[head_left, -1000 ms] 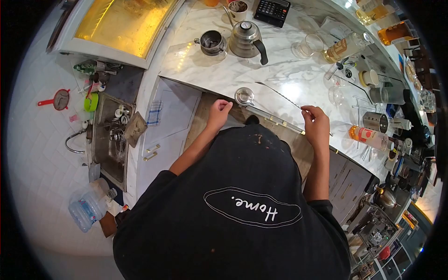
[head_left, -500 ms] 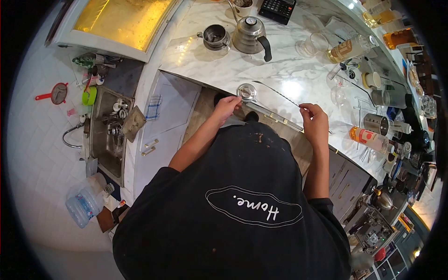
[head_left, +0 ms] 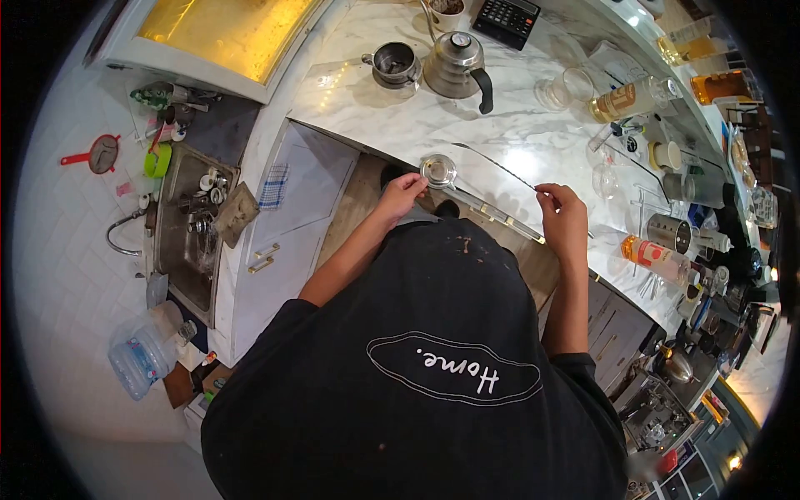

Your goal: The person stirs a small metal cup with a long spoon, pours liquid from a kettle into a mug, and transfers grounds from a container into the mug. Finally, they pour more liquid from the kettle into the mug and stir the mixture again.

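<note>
My left hand (head_left: 402,195) has its fingers closed at the side of a small clear glass cup (head_left: 437,171), seen from above at the counter's front edge. My right hand (head_left: 560,215) pinches one end of a thin, twisted bar spoon (head_left: 500,167). The spoon slants up and left from my fingers, and its dark tip lies just right of the glass cup over the counter. Both hands are in front of the black shirt.
On the marble counter (head_left: 367,117) stand a gooseneck kettle (head_left: 454,62), a metal dripper on a vessel (head_left: 393,64), a calculator (head_left: 507,18) and several bottles, one an orange-labelled bottle (head_left: 658,256). A sink (head_left: 187,258) with dishes lies left, near a water jug (head_left: 137,358).
The view has shifted slightly, so the counter items appear a little further right. Both hands keep their hold on the glass cup and the bar spoon.
</note>
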The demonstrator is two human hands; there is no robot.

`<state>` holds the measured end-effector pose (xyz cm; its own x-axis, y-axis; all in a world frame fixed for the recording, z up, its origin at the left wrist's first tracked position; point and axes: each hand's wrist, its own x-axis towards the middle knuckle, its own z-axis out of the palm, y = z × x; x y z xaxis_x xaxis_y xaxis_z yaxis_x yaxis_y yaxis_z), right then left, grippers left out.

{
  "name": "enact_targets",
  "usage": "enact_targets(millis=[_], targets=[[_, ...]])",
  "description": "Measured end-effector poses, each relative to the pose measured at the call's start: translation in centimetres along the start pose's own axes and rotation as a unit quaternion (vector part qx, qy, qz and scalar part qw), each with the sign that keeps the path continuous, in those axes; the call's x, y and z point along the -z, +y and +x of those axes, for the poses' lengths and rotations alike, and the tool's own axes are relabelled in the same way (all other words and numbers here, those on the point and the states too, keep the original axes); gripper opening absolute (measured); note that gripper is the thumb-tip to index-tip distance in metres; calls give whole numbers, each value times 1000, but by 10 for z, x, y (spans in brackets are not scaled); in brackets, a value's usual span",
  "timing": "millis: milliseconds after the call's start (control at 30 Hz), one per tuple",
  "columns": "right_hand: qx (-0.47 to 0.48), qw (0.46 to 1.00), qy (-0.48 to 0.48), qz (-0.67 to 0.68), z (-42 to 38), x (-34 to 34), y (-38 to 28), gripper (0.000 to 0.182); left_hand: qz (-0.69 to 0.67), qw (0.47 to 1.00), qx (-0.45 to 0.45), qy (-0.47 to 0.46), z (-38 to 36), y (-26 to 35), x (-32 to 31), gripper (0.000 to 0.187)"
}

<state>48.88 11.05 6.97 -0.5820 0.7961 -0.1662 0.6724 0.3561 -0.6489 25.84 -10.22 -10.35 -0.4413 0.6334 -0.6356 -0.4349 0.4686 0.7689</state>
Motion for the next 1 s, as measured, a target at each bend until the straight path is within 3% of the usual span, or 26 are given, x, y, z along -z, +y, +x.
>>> enact_targets(millis=[400,767,1000], targets=[[38,999,11,24,16,-7,-27,15,46,997,-53,14,-24,54,36,26],[38,995,52,74,46,-10,-83,15,18,997,-70,27,-31,151,84,23],[37,991,84,95,74,-25,-122,15,53,988,-143,23,-6,216,116,22]])
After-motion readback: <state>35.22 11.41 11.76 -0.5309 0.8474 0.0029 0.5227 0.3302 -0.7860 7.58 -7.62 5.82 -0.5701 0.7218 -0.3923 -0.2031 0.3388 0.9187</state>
